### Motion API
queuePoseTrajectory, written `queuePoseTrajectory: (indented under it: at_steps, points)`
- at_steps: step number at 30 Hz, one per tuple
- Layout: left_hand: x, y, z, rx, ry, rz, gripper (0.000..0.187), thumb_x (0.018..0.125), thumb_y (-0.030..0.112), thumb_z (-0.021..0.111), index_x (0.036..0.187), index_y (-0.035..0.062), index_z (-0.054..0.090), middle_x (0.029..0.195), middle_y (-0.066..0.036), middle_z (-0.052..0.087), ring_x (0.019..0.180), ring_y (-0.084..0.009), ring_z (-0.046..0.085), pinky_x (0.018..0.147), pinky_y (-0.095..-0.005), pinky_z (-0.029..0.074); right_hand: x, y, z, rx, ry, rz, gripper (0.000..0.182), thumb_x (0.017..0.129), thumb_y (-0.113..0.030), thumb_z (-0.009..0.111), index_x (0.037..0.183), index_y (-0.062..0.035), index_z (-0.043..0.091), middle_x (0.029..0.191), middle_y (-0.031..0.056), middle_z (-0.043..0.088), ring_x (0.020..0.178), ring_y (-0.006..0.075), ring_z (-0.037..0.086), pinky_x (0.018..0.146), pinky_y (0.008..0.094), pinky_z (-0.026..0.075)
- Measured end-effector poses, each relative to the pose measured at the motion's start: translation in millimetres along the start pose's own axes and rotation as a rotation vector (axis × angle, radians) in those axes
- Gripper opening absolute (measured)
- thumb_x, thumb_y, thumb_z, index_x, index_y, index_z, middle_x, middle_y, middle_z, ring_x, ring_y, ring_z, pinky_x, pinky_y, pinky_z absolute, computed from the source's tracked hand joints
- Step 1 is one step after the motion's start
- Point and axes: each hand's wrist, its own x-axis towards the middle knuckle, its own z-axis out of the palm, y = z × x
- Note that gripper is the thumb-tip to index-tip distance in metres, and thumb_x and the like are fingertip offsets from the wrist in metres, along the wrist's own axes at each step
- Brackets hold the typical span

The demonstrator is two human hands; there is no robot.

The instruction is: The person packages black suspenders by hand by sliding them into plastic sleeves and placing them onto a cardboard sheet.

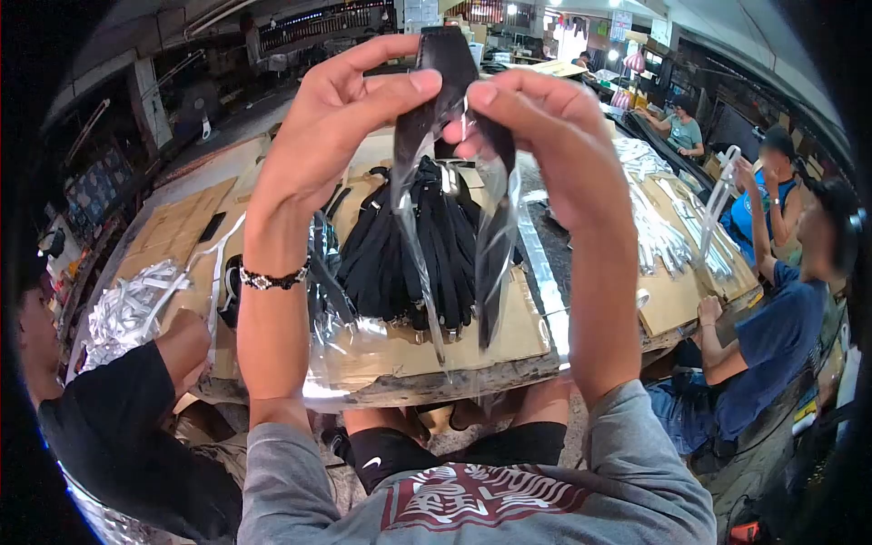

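Raised in front of me is a glossy black strap [447, 56], folded over at the top, with its two ends hanging down. Clear plastic film [420, 259] dangles along the ends. My left hand [341, 113] pinches the strap's left side between thumb and fingers. On the other side, my right hand [549, 123] grips the strap near its upper right edge, thumb toward me. Below both hands, a bundle of black straps [409, 250] with small metal parts lies on the cardboard-covered table [509, 336].
White straps are heaped at the left [136, 304] and right [658, 218] of the table. A dark phone-like object [212, 227] lies on the left cardboard. One person in black [136, 436] sits close at left; others [781, 336] sit at right, one lifting a pale strap [718, 195].
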Motion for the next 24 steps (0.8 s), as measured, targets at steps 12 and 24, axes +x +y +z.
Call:
queuePoseTrajectory:
  at_steps: [12,24]
  points:
    - [4,-5,1,-0.14,-0.12,0.018,0.021,0.098,0.017,0.066,0.111,0.0005,0.072,0.096,-0.009,0.075,0.084,-0.0144,0.072,0.084,-0.0288,0.056,22,-30,-16,-0.238,-0.134,-0.063,0.023,0.093,-0.02,0.072,0.099,0.0014,0.073,0.088,0.0092,0.075,0.076,0.0112,0.07,0.069,0.0231,0.054]
    - [10,70,-6,0.072,0.009,0.174,0.019,0.099,0.018,0.063,0.101,0.0008,0.07,0.09,-0.008,0.073,0.081,-0.0136,0.07,0.074,-0.0254,0.057,53,-56,21,-0.288,-0.109,-0.146,0.021,0.094,-0.027,0.072,0.089,-0.0062,0.069,0.081,0.0053,0.071,0.067,0.0101,0.061,0.065,0.0228,0.048]
